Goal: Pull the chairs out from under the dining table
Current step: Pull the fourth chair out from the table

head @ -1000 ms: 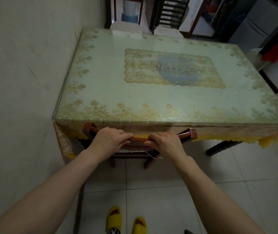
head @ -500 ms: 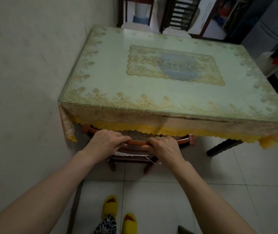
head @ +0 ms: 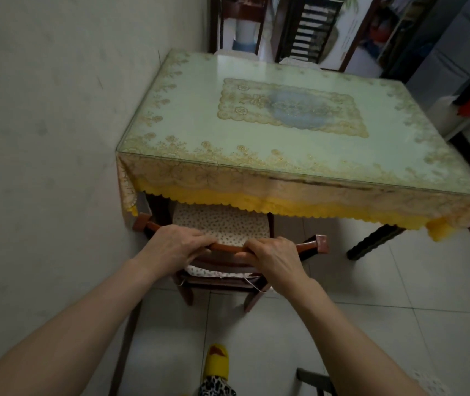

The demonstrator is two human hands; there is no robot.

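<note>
Wooden chair, 6 o'clock of the desk: seat cushion partly under the yellow-fringed cloth. Left hand and right hand both wrapped tight around its top rail.

Both bare forearms extend from lower frame corners toward centre. Left hand and right hand palms-down, fingers curled closed in a grip, side by side, not touching.

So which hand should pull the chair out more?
Likely both, but the right hand has more room. The left hand grips the chair rail beside the wall; the right sits toward open floor.
</note>
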